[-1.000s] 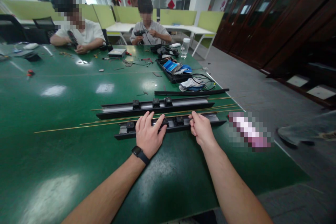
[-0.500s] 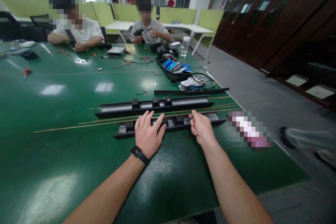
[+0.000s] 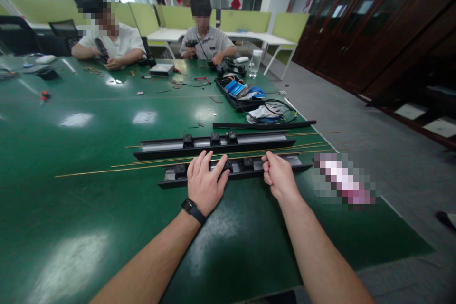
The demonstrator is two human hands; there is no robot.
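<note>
My left hand lies with fingers spread over the near black channel rail, wearing a dark watch on the wrist. My right hand is closed in a pinch above the same rail, toward its right end. Its fingertips meet a long thin brass-coloured rod, which runs left beneath or behind my left fingers and past the rail. Black blocks sit in the near rail's channel, one partly hidden by my left hand. Beyond lies a second black rail with 3 black blocks, and more thin rods lie between the rails.
A black strip, gloves with a cable and a black tray of blue items lie farther back on the green table. A clear cup stands by the right edge. Two people sit opposite. A pixelated item lies right.
The view shifts slightly. The long rod's left end has slid a little rightward relative to the near rail. Opposite, a person's hand has lowered to dark items on the table.
</note>
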